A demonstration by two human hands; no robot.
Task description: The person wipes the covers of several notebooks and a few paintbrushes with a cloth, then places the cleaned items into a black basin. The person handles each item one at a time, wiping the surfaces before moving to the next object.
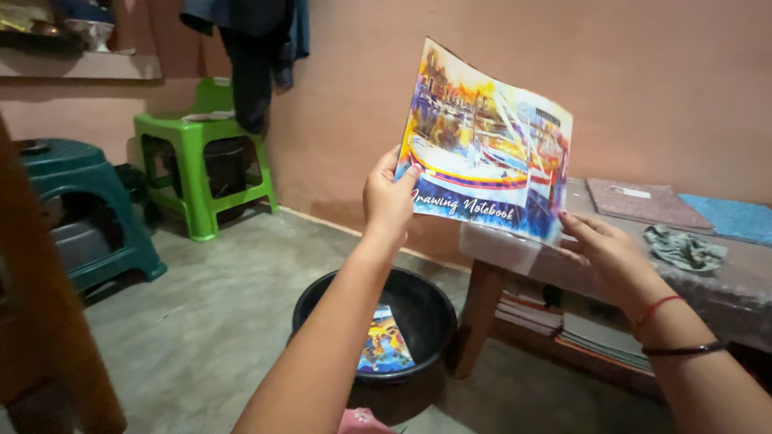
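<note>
I hold up a colourful notebook (pixel 482 153) with a painted boat scene on its cover, in front of a pink wall. My left hand (pixel 388 201) grips its lower left edge, thumb on the cover. My right hand (pixel 603 249) holds its lower right corner from below; a red thread and a dark band circle that wrist. Below the notebook on the floor is a black round tub (pixel 322 301) with another colourful booklet (pixel 384 341) lying inside.
A low table (pixel 724 281) at the right carries a maroon book (pixel 643 202), a blue book (pixel 732 217) and a grey cloth (pixel 685 247); books are stacked beneath it. A green stool (pixel 197 137) and a teal stool (pixel 72 173) stand at the left wall. Clothes hang above.
</note>
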